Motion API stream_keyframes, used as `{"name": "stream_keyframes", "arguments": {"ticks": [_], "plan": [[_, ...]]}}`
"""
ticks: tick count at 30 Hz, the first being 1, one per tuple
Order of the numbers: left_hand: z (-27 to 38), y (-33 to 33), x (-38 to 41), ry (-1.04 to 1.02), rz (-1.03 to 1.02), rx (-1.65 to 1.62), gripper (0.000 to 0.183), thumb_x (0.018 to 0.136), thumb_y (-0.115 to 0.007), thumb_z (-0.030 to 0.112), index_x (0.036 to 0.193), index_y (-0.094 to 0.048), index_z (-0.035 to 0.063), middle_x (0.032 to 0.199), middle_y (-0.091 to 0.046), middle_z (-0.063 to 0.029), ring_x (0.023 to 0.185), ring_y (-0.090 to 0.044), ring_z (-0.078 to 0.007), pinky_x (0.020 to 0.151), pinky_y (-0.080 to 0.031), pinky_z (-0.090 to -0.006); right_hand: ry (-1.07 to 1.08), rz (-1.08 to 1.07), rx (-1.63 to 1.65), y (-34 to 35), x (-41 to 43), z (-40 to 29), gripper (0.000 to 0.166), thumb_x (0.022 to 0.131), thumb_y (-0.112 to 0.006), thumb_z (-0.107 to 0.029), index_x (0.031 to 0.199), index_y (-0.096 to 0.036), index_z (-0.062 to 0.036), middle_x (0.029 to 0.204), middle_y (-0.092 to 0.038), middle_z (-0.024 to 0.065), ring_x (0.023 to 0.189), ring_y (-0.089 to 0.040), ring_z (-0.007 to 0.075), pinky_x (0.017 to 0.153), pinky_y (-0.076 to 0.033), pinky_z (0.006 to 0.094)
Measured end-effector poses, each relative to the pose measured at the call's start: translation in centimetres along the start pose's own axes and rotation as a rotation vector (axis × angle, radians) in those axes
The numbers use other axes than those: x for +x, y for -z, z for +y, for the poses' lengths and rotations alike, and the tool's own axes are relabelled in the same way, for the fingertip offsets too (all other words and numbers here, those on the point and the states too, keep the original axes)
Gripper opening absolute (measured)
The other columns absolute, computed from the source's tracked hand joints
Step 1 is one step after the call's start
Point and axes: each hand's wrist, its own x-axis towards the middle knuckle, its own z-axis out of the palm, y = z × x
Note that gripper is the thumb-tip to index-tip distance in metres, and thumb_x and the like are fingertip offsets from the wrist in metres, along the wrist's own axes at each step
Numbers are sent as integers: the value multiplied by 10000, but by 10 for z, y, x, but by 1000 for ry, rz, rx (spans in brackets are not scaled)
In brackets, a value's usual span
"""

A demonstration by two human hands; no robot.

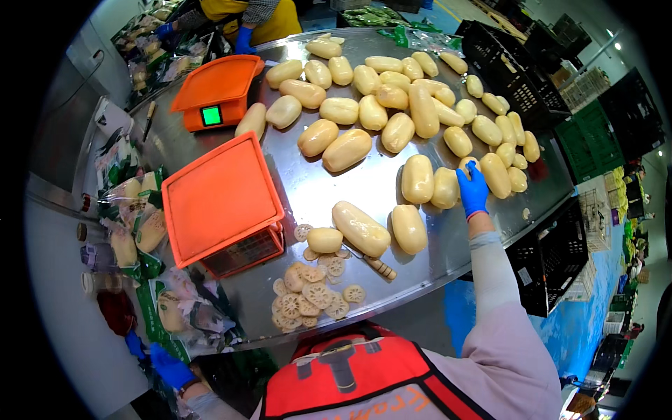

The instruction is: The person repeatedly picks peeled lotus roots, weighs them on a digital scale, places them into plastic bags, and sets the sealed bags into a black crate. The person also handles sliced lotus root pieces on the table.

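My right hand, in a blue glove, reaches over the table's right part. Its fingertips touch a small peeled lotus root segment, partly covered by them; whether they grip it is unclear. Beside the hand lie a plump lotus root segment and a longer one. My left hand, also blue-gloved, is low at the left, fingers apart, holding nothing visible. It is next to bagged lotus root. A knife with a ringed wooden handle lies partly under a long root, near lotus root slices.
An orange-topped scale and an orange scale with a lit green display stand on the metal table. Many peeled roots cover its far side. Black crates flank the right edge. A co-worker's gloved hand is across the table.
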Motion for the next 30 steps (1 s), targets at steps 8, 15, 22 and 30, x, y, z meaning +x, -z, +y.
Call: {"name": "stream_keyframes", "arguments": {"ticks": [8,15,22,30], "plan": [[-157,120,-21,-27,-528,286,366,993,-413,208,1348,-452,129,1307,-490,-90,1209,-446,-254,1092,-316,-414,181,66,-156,-51,78,-22,797,734,-748,-337,1369,-414,8,1358,-468,256,1252,-461,370,1061,-368,400],[-79,25,-73,470,-486,-96,339,988,-427,203,1315,-482,132,1249,-546,-124,1151,-509,-286,1048,-367,-437,-41,142,-458,-50,142,20,898,695,-696,-616,1319,-475,-9,1207,-573,282,1080,-577,413,930,-458,458],[-41,-19,-105,-482,-1058,1842,268,968,-409,187,1164,-571,104,1224,-565,-86,1165,-498,-227,1123,-229,-504,-94,-21,-271,-62,142,18,841,735,-715,-531,1333,-473,8,1346,-504,224,1203,-522,358,1019,-407,405],[7,-95,-132,-231,-933,1119,365,977,-402,193,1314,-503,95,1386,-500,-80,1314,-410,-224,1142,-214,-486,-193,190,393,-126,146,34,828,695,-827,-361,1301,-445,55,1214,-564,190,1062,-576,298,927,-477,415]]}}
